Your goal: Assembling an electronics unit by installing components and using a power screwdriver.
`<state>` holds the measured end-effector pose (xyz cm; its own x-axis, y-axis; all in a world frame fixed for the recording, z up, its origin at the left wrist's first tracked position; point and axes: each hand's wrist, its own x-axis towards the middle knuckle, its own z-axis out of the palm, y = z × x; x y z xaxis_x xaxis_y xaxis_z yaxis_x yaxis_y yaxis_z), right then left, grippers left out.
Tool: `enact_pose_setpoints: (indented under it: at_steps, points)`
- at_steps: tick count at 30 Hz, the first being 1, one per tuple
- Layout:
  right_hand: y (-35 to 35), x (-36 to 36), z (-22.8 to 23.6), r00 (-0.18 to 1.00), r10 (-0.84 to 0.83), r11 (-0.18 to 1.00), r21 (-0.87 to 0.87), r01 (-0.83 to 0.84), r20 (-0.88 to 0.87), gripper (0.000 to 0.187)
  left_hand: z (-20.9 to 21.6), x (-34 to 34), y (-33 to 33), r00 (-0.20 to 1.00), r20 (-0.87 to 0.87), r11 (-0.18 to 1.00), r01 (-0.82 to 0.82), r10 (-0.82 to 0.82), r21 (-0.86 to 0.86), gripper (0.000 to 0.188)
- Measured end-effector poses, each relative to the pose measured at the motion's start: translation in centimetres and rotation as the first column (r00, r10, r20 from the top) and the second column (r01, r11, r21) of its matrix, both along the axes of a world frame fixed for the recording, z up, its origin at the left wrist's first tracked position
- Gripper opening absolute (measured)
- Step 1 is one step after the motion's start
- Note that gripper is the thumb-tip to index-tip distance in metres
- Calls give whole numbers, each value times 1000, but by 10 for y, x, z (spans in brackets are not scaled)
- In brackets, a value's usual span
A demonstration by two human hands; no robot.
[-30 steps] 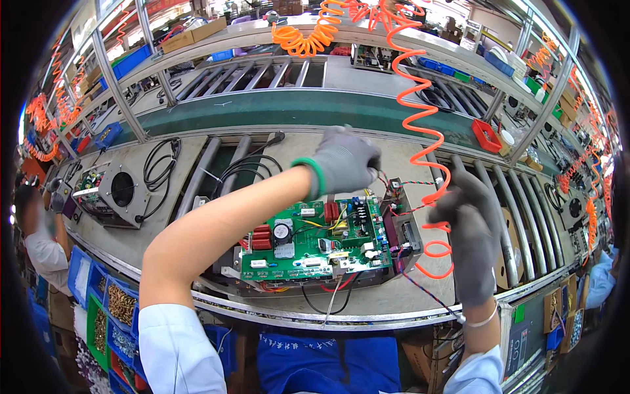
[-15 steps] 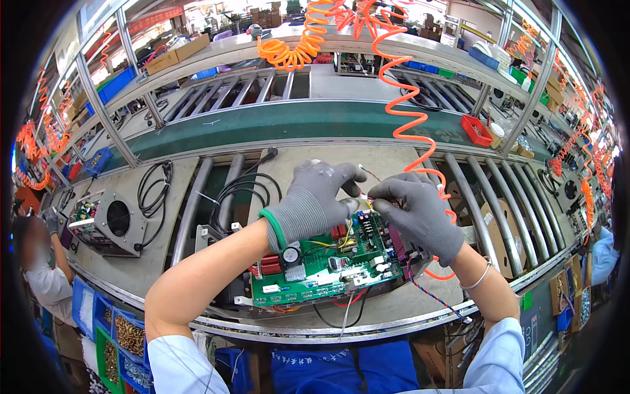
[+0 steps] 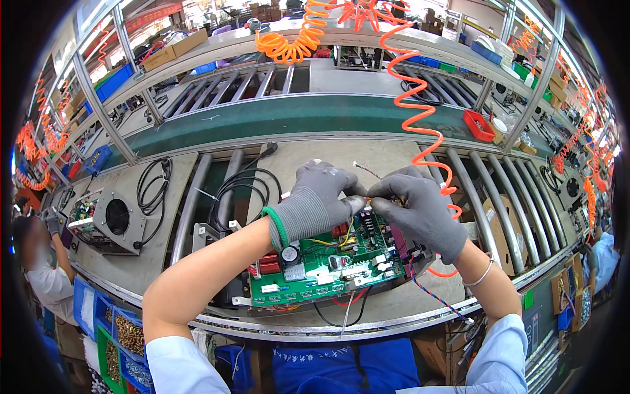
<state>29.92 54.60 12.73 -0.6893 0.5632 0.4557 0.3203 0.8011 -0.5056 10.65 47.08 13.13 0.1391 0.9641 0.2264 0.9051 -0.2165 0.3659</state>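
My left hand (image 3: 319, 200), in a grey glove with a green cuff, reaches over a green circuit board (image 3: 308, 292). Its thumb and fingertips pinch at the board's far edge. My right hand (image 3: 423, 213), gloved in grey too, meets it there, thumb and forefinger closed on a thin twisted cable (image 3: 369, 172). One end of that cable sticks up between the hands, tipped with a small white plug. The fingers largely hide the spot where they meet. Another twisted cable (image 3: 433, 297), red and blue, hangs from the board's right side toward the bench edge.
Orange coiled air hose (image 3: 420, 121) hangs just beyond my right hand. Black power cord (image 3: 246, 187) lies to the left. Metal rollers (image 3: 485, 203) flank the work board. A fan-fitted metal chassis (image 3: 115, 220) stands at far left, beside a co-worker (image 3: 49, 269). Screw bins (image 3: 128, 331) sit lower left.
My fingertips have come closer together at the board's far edge. The twisted cable's free end now shows farther up and left. The orange hose has swung slightly.
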Motion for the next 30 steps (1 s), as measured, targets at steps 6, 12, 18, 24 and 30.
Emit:
enact_pose_setpoints:
  at_steps: [6,12,18,24,30]
  points:
    - [12,2,3,993,96,971,-228,-78,70,19,-2,3,-2,995,97,998,25,-32,65,20]
    - [19,14,22,932,180,974,72,-213,315,17,-7,7,-6,972,-232,980,84,-41,178,48]
    - [13,14,21,867,99,878,367,-307,488,14,-12,-4,3,960,-278,996,20,-42,-81,64]
    - [10,4,21,814,59,858,388,-337,578,15,-11,-5,-2,956,-264,982,83,-127,-169,62]
    - [9,-11,22,711,77,812,370,-452,699,20,-9,-4,-1,960,-241,969,83,-140,-232,61]
